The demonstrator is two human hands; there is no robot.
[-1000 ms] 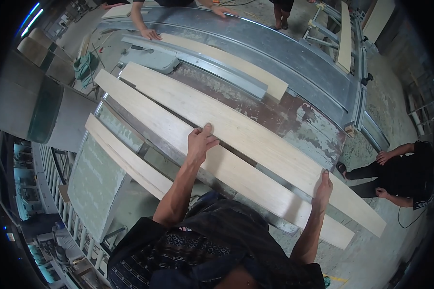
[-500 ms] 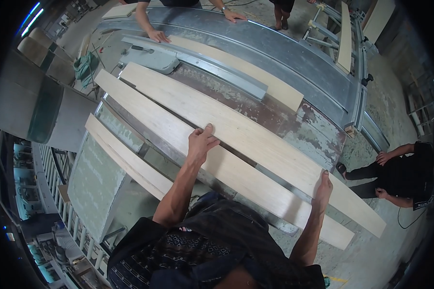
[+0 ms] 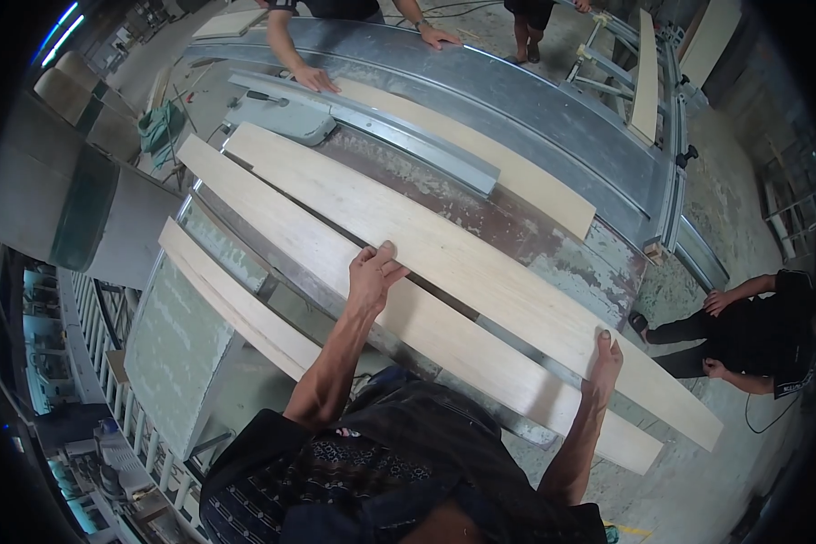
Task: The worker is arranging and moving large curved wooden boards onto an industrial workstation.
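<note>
1 metal table [image 3: 571, 127], back edge part-hidden by 1 of 3 co-wkrs [image 3: 754, 317], heads out of view. 4 planks close by: held plank [image 3: 480, 267] in my hands, near plank [image 3: 480, 354] alongside, left plank [image 3: 227, 295] part-hidden by L arm [image 3: 335, 372], table plank [image 3: 526, 174] on the metal. L hand [image 3: 372, 276] & R hand [image 3: 605, 358] closed on held plank's near edge, thumbs on top; fingers underneath hidden, can't tell how tight.

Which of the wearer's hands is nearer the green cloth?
Left. The green cloth is beyond and leftward of both; the left hand touches the wide board mid-length, the right hand farther, toward its right end.
</note>
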